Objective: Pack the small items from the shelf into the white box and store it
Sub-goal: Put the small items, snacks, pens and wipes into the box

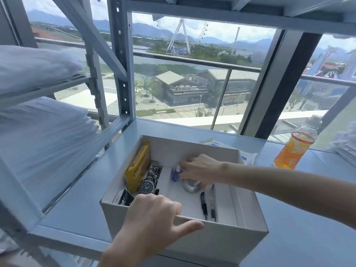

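Note:
The open white box [221, 239] stands on the grey shelf [77, 205]. My left hand [152, 218] grips its near rim, fingers curled inside and thumb along the outer wall. My right hand [198, 171] reaches into the box and pinches a small blue bottle with a white cap [176, 175], just above a round silver object [191, 186]. Inside the box also lie a yellow packet [137, 167], a wristwatch [147, 185], a small black-and-white pack [125, 198] and two black pens [208, 207].
An orange drink bottle [294, 149] stands on the shelf at the right. White packets [247, 157] lie behind the box. Folded white bedding [38, 135] fills the shelves to the left. A grey upright post [123, 74] rises behind the box, before a window.

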Demonstrator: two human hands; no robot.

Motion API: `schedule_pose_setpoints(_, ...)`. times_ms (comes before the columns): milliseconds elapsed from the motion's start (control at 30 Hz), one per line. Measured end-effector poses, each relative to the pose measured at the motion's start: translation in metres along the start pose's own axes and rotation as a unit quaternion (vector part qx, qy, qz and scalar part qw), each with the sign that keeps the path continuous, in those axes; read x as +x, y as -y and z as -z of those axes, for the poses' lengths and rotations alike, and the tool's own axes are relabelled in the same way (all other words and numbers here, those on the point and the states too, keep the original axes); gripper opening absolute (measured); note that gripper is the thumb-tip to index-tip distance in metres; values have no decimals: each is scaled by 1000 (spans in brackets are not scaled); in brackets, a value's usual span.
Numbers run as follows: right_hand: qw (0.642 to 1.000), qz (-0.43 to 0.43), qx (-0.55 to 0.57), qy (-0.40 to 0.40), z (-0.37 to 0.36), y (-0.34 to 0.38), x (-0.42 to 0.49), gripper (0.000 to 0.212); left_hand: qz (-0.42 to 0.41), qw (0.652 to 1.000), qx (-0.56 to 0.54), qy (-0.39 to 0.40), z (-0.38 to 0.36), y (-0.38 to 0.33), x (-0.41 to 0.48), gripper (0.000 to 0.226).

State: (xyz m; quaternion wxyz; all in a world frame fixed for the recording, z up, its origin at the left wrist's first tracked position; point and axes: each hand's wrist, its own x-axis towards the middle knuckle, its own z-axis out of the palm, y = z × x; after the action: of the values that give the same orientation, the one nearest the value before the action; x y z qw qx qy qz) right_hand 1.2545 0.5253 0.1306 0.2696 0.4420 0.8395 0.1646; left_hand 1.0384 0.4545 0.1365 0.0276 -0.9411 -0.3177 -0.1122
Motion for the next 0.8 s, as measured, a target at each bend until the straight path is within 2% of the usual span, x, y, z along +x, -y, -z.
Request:
schedule_pose_setpoints(100, 1000, -13, 24, 13, 1, -1, 0, 60, 13, 998, 30, -47, -1, 5, -1, 79)
schedule_pose_setpoints(200, 999, -38, 22, 20, 2, 0, -1, 53, 23, 996, 14, -83, -6, 7, -1, 74)
schedule_pose_setpoints(467, 988, -117, 95, 17, 7, 6, 5, 35, 20, 994, -8, -104, -5, 7, 0, 71)
schedule_pose_setpoints(567, 984, -127, 122, -4, 2, 10, 7, 38, 20, 994, -6, -107, -6, 7, 0, 71)
schedule_pose_setpoints(700, 977, -125, 167, 32, -4, 12, 9, 53, 18, 993, -8, -113, -6, 6, 0, 72)
schedule_pose_setpoints(800, 979, -141, 150, 6, -13, 10, 11, 44, 15, 994, -6, -113, -7, 6, 0, 72)
